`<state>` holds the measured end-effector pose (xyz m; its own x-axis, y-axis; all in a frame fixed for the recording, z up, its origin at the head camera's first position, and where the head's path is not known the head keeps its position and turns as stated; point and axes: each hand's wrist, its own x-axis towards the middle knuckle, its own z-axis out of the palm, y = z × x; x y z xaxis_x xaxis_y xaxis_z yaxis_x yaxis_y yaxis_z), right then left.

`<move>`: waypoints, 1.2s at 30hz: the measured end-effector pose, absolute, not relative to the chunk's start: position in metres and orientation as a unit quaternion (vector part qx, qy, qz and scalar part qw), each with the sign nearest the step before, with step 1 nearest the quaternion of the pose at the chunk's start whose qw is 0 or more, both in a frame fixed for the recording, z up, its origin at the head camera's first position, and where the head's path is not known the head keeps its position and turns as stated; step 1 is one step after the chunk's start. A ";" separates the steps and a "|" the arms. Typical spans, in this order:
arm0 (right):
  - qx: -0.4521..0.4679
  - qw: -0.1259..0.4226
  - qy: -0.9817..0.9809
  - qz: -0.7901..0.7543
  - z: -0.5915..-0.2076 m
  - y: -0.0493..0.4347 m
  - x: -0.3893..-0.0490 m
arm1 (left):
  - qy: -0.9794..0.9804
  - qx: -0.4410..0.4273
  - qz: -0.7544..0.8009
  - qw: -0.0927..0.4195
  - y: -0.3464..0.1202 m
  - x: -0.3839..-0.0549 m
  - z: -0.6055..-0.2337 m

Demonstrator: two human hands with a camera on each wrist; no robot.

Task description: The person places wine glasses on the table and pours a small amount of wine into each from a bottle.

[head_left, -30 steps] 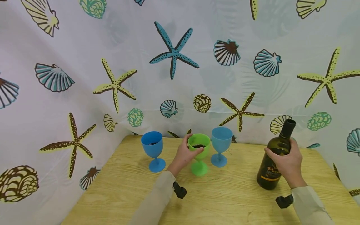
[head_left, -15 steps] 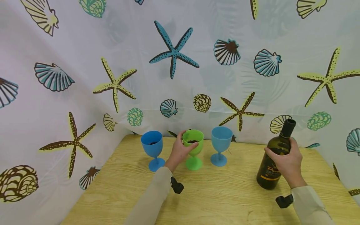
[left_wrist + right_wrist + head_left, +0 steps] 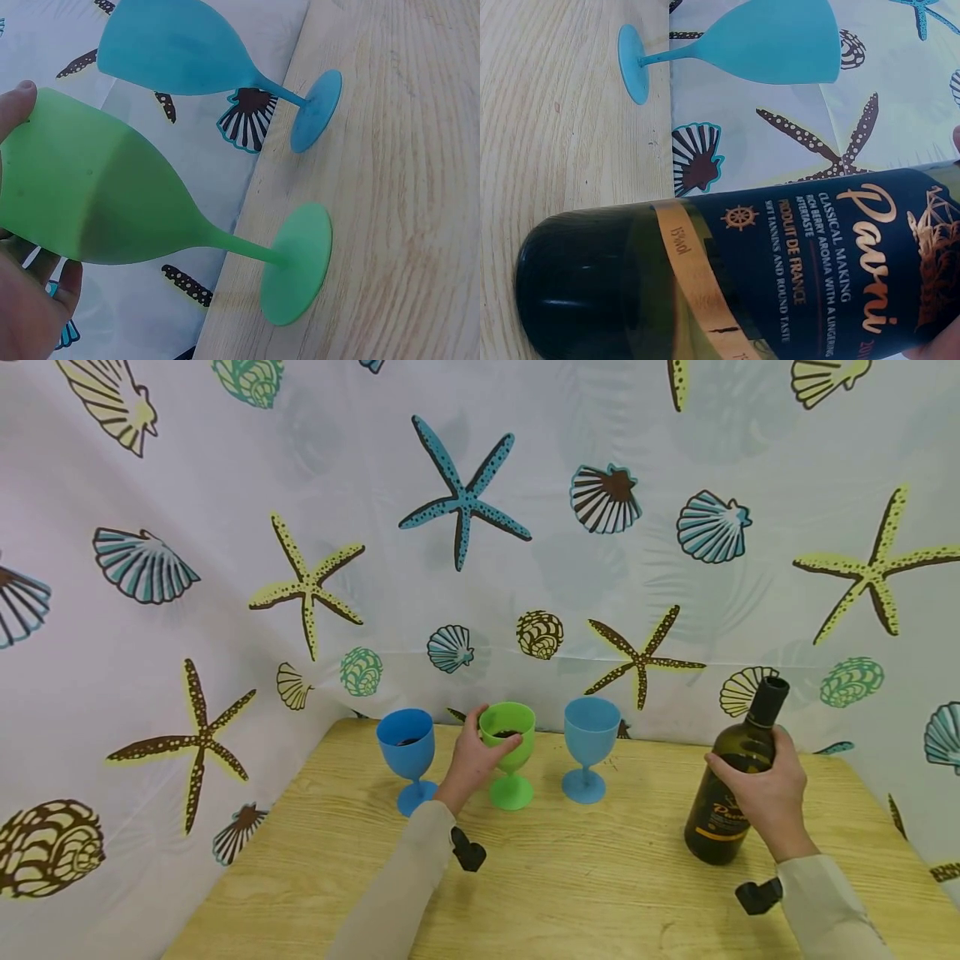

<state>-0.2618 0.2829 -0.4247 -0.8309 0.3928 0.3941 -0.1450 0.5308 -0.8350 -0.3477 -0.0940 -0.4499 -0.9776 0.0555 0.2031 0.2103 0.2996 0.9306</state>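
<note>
My left hand point(image 3: 472, 762) grips the bowl of a green goblet point(image 3: 517, 758), thumb across its near side, with dark liquid inside. The goblet stands upright, its foot at the wooden table. To its right is a light blue goblet point(image 3: 591, 739), where no dark liquid shows. A darker blue goblet point(image 3: 408, 758) on the left holds a little dark liquid. My right hand point(image 3: 768, 793) holds a dark wine bottle point(image 3: 716, 814) by its upper body. That bottle is uncorked and leans slightly right; its label point(image 3: 810, 270) reads "Pavni" in the right wrist view.
The wooden table point(image 3: 592, 893) ends just behind the goblets. A white curtain point(image 3: 525, 568) printed with starfish and shells hangs at the back and both sides. Each wrist carries a small black camera mount point(image 3: 468, 850).
My left hand has moved the green goblet left and a little back, away from the light blue goblet and nearer the darker blue one. The right hand and bottle stay put.
</note>
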 end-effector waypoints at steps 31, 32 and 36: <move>-0.072 0.282 -0.830 0.476 -0.423 0.283 -0.261 | -0.806 -0.063 -0.582 0.083 -0.111 -0.349 -0.448; -0.071 0.282 -0.830 0.476 -0.423 0.283 -0.261 | -0.807 -0.064 -0.581 0.084 -0.111 -0.349 -0.448; -0.070 0.283 -0.829 0.476 -0.423 0.282 -0.261 | -0.810 -0.068 -0.576 0.086 -0.112 -0.349 -0.448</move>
